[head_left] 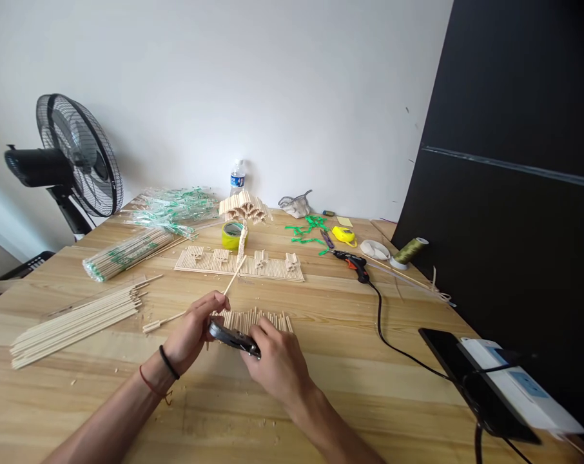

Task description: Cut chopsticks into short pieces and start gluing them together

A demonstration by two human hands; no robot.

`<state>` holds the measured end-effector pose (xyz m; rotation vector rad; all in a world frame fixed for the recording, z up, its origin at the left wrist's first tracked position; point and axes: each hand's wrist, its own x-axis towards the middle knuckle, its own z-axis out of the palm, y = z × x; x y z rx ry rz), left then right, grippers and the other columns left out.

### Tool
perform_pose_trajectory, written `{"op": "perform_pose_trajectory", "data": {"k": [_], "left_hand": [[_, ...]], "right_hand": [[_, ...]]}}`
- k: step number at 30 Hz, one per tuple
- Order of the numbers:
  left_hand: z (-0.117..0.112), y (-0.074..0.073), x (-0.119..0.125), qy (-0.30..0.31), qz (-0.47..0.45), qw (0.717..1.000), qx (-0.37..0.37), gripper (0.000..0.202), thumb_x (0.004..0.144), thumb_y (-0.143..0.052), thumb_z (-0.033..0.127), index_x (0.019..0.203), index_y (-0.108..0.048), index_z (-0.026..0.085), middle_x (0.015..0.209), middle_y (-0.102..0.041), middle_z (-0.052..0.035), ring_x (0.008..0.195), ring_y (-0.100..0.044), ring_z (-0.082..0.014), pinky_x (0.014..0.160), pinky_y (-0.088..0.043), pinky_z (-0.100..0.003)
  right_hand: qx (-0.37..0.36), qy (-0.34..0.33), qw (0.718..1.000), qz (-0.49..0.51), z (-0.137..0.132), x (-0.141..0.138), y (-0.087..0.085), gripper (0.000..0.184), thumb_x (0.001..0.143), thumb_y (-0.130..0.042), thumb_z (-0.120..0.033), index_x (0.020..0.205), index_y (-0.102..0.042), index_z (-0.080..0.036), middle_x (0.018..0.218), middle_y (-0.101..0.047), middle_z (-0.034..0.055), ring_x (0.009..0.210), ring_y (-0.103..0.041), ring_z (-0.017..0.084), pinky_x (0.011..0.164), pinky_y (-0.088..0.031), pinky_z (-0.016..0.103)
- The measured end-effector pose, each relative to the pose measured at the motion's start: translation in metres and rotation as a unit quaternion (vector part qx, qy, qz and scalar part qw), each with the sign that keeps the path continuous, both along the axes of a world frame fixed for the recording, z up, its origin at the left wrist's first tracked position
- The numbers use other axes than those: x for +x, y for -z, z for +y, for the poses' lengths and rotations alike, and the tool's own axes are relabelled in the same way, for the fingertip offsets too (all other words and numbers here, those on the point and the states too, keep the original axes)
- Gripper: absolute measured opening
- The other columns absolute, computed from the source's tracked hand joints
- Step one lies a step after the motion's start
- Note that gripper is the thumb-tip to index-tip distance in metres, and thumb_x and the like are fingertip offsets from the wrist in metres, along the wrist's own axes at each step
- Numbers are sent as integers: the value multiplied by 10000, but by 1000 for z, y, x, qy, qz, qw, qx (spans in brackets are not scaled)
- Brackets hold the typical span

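Note:
My left hand [193, 332] pinches a thin wooden stick [234, 278] that points up and away from me. My right hand [275, 361] is closed on a dark metal cutting tool [234, 338], whose head sits next to my left fingers. Just behind both hands lies a row of short cut stick pieces [258, 319] on the wooden table [321, 386]. Farther back stands a flat panel of glued sticks [238, 264] with small upright blocks on it.
Loose long sticks [74, 322] and a wrapped bundle [127, 253] lie at the left. A glue gun [352, 263] with its black cord, yellow tape [232, 235], a thread spool [410, 251], green scraps and a water bottle [237, 177] sit behind. A phone [454, 364] lies right; a fan [74, 161] stands left.

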<state>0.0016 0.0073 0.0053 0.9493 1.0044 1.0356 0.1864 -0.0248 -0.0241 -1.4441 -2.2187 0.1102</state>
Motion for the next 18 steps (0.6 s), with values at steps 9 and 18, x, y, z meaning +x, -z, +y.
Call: {"op": "perform_pose_trajectory", "data": {"k": [9,18], "left_hand": [[-9,10,13,193,58,978,58,358,912,-618,501,782,-568,171,603,-382,61,544,-304,-102,526,-234,-252],[4,8,-8,140,146,975,93,199,816,-608,268,982,-676,182,781,-530,6,734,-477,-163,688,-370,-289]], "right_hand": [[-55,-64,932,354,5,13,-16,169,963,-608,-310,852,-664,-196,775,-660,27,729,-618,177,696,-465,273],[-165,47,849,499,17,26,-18,354,892,-678,-521,789,-622,-187,543,-504,-48,477,-471,126,492,-394,251]]}}
